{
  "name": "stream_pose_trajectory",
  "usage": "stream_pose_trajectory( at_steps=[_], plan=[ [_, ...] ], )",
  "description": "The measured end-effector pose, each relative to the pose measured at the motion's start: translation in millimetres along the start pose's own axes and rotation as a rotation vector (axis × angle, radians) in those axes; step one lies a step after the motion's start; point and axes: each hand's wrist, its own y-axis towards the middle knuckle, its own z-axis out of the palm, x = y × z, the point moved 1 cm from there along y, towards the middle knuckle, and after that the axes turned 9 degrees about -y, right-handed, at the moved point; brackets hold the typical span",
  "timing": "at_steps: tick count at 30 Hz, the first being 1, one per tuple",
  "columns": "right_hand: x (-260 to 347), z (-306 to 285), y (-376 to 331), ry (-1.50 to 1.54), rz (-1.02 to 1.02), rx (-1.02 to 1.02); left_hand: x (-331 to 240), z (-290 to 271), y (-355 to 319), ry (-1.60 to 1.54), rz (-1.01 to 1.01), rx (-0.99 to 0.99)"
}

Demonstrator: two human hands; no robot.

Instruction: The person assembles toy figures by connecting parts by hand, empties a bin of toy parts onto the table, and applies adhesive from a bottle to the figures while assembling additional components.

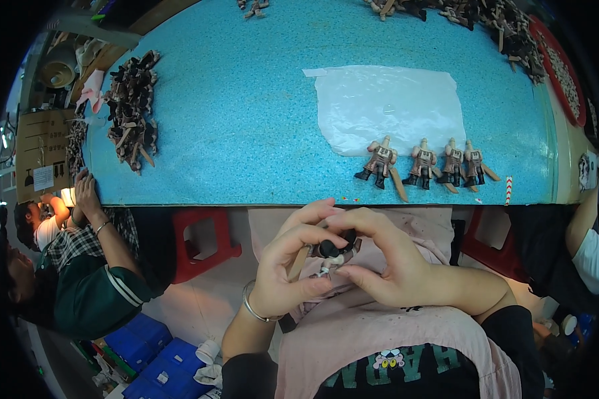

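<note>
Head view shows both hands working together in the lap, just below the near edge of the blue speckled table (246, 120). Left hand (283, 269) wraps its fingers closely around a small toy figure (331, 254), of which only dark rounded parts and a pale bit show between the fingers; a tan stick-like piece juts down by the thumb. Right hand (386, 263) curls over from the other side, fingertips pinched tight on the same figure, so both grips are narrow and closed on it. Judging by this, the step in hand is fitting or pressing a part onto the figure, and the next move calls for a firm, aligned push without bending the thin piece. On the table stand four finished figures (422, 163) in a row, just in front of a clear plastic sheet (389, 106). A heap of loose figure parts (132, 106) lies at the left, near another person's hand (86, 193).
</note>
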Motion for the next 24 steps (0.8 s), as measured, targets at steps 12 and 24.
stream_pose_trajectory(
  at_steps=[12, 24],
  plan=[
    [-5.2, -3.2, 1.9, -0.1, -0.009, 0.017, 11.0, 5.8, 4.5, 0.181, 0.261, -0.033],
    [16.2, -32.4, 29.1, -0.241, -0.029, 0.048, -27.6, -6.9, 21.5, 0.569, 0.456, -0.286]
  ],
)
